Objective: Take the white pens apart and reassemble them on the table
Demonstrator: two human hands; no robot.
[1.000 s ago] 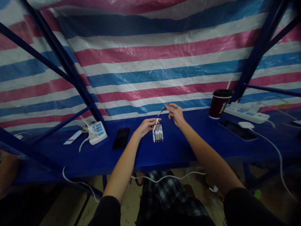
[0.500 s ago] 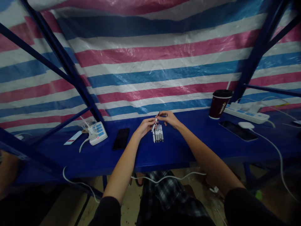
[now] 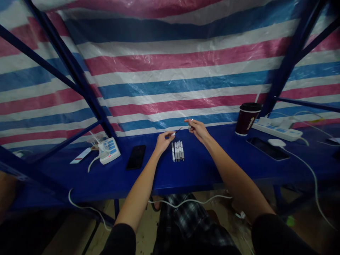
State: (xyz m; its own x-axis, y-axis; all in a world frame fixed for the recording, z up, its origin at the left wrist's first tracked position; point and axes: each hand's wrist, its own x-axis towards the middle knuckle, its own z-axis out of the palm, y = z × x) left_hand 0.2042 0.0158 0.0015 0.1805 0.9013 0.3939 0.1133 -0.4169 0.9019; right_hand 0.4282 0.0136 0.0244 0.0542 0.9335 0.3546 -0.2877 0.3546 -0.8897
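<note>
My left hand [image 3: 163, 141] is closed in a pinch on a pen part [image 3: 174, 134], a short white piece with a thin dark rod pointing up and right. To its right and a little higher, my right hand [image 3: 199, 131] is closed around a small whitish-grey piece [image 3: 190, 127]. Its kind is too small to make out, and the fingers partly cover it. The two hands are apart, both above the blue table. Below and between them lies a row of several white-and-grey pens [image 3: 177, 152], side by side and pointing away from me.
A black phone [image 3: 136, 157] and a power strip [image 3: 110, 150] lie on the left of the blue table [image 3: 196, 173]. At the right stand a dark lidded cup [image 3: 247, 118], another power strip [image 3: 278, 130] and a phone [image 3: 267, 148] with a white charger. A striped sheet [image 3: 170, 71] hangs behind.
My hands have moved apart; they were together over the pens. The right hand went up and right with a small piece, and the dark rod now shows clear in the left hand.
</note>
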